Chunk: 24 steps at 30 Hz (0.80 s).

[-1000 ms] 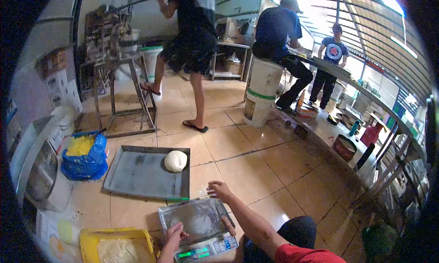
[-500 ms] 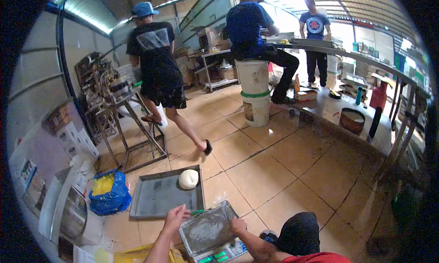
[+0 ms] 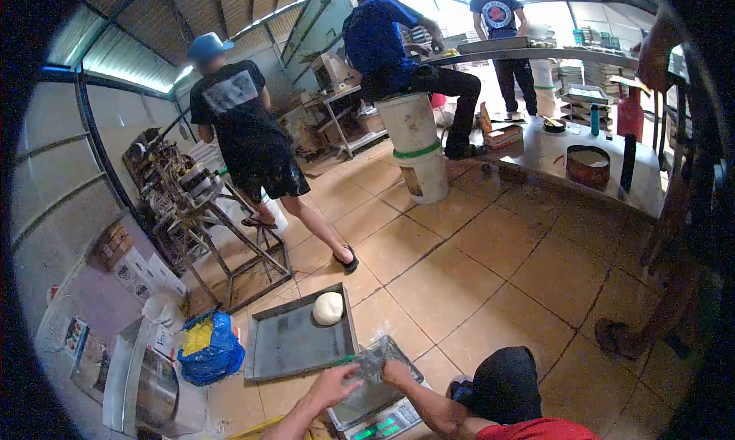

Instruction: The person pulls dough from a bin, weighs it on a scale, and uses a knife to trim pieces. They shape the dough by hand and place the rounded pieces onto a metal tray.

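Note:
A small metal tray [image 3: 369, 400], dusted with white powder, rests on a digital scale [image 3: 406, 415] with lit green displays. My left hand [image 3: 334, 385] is over the tray's left side, fingers apart and holding nothing visible. Just above its fingers is a thin green strip [image 3: 346, 359], too small to name. Over the tray's right part, my right hand [image 3: 396, 373] has its fingers curled; whatever they may hold is hidden. Beyond the hands, a ball of dough [image 3: 328, 308] sits in the far right corner of a larger baking tray [image 3: 287, 342] on the floor.
A blue plastic bag [image 3: 218, 363] with yellow contents stands left of the large tray. Farther back, a person [image 3: 245, 126] is beside a metal-framed machine [image 3: 195, 183]. Another sits on stacked buckets [image 3: 421, 172]. Someone's leg [image 3: 658, 310] is at right, near a low metal table [image 3: 528, 145].
My right hand has moved from the small tray's right edge to over its surface. My left hand has come lower, over the tray. A person has appeared at the right edge.

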{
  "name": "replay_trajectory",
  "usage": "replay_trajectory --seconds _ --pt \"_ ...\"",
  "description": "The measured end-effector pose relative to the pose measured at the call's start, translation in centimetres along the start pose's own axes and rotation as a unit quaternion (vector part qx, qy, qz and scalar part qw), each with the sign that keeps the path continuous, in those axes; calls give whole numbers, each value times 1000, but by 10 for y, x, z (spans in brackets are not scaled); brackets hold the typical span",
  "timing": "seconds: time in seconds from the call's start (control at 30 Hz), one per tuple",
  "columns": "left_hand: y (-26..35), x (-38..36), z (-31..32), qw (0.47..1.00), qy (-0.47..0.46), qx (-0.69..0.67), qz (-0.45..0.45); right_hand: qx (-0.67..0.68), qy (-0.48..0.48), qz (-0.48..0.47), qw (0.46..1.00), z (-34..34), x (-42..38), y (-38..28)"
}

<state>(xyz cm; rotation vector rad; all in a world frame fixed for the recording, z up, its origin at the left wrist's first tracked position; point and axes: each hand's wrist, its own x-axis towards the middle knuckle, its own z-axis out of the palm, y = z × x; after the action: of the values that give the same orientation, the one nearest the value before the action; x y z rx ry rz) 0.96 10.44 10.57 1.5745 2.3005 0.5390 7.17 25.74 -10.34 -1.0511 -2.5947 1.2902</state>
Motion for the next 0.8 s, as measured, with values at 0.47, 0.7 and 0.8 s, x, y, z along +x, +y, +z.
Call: replay_trajectory --seconds 0.47,0.7,0.8 --pt "-53 -20 9 991 -92 -25 -90 24 20 -82 996 16 2 3" --pt "-14 -35 -23 994 18 46 -96 28 -9 -188 982 21 4 7" --pt "-25 -38 -16 994 4 45 -97 48 -42 -166 984 32 11 15"
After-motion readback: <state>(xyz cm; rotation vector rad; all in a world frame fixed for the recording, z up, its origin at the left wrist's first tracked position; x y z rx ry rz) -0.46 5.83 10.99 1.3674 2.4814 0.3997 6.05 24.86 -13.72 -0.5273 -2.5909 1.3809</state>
